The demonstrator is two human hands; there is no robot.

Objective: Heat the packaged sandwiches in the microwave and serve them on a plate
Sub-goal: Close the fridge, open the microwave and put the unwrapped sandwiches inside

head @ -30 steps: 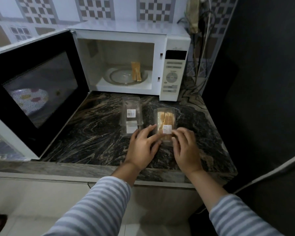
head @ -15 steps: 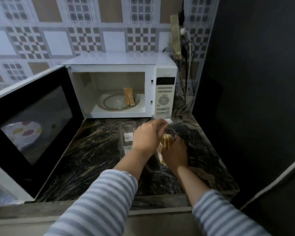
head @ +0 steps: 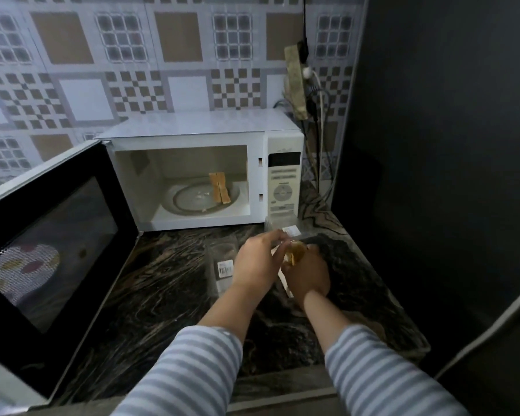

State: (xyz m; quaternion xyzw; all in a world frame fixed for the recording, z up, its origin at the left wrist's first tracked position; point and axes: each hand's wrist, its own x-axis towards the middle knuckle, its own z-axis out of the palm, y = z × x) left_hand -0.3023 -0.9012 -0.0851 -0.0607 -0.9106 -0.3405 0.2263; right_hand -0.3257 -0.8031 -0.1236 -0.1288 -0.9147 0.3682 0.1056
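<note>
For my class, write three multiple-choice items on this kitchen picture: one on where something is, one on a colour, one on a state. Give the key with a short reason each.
1. Where is the unwrapped sandwich?
A. on the microwave turntable
B. on the counter
C. on top of the microwave

2. What colour is the microwave casing?
A. red
B. white
C. black

3. What state is the microwave door in?
A. shut
B. removed
C. swung open to the left

Key:
1 A, it stands on the glass plate inside the cavity.
2 B, the top and control panel are white.
3 C, the cavity is exposed and the door hangs wide on the left.
</note>
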